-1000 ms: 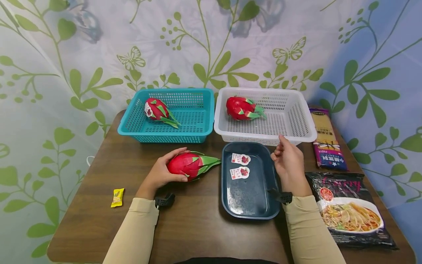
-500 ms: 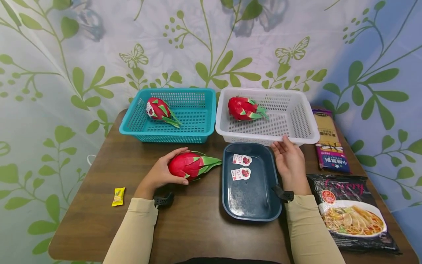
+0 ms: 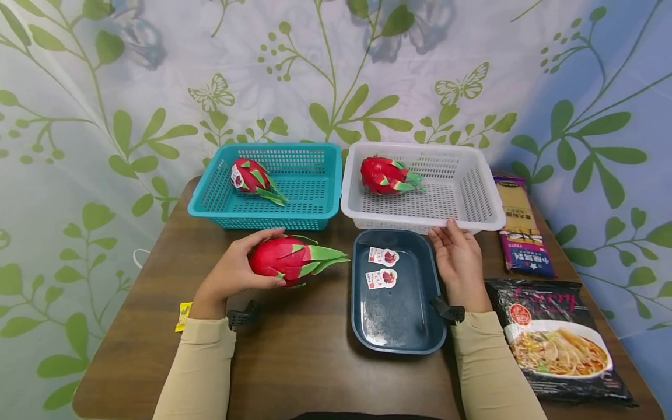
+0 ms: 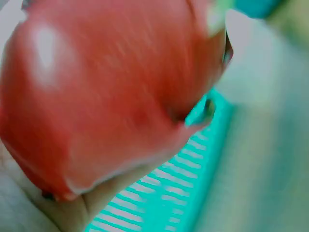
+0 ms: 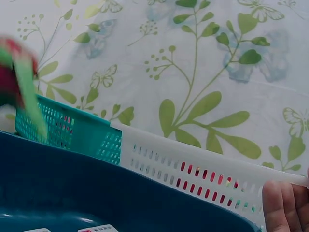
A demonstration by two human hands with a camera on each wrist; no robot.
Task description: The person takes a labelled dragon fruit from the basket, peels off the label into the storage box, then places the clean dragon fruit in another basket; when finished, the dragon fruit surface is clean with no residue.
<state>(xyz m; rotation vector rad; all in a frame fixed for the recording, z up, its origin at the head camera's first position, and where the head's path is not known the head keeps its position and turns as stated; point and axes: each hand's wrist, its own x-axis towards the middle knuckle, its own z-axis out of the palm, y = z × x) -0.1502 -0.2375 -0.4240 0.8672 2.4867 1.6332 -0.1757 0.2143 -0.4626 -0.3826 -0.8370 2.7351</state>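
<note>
My left hand [image 3: 231,270] grips a red dragon fruit [image 3: 280,259] by its rounded end, its green leafy tip pointing right. In the left wrist view that dragon fruit [image 4: 111,96] is blurred and fills much of the frame. It appears raised off the table, left of a dark blue tray [image 3: 399,318]. My right hand [image 3: 462,262] is at the front rim of a white basket [image 3: 488,221], thumb over the rim and fingers against the wall below, as the right wrist view partly shows. One dragon fruit [image 3: 383,175] lies in the white basket, another [image 3: 252,177] in the teal basket [image 3: 268,221].
Two fruit stickers [image 3: 383,256] lie in the tray. On the right are a pasta packet [image 3: 525,227] and a black noodle packet [image 3: 559,338]. A small yellow sachet [image 3: 183,315] is partly behind my left wrist. A patterned cloth [image 3: 325,70] hangs behind the wooden table [image 3: 294,361].
My left hand has lifted the dragon fruit and shifted it left. My right hand's fingers uncurled by half a second ago and have stayed at the white basket's rim since.
</note>
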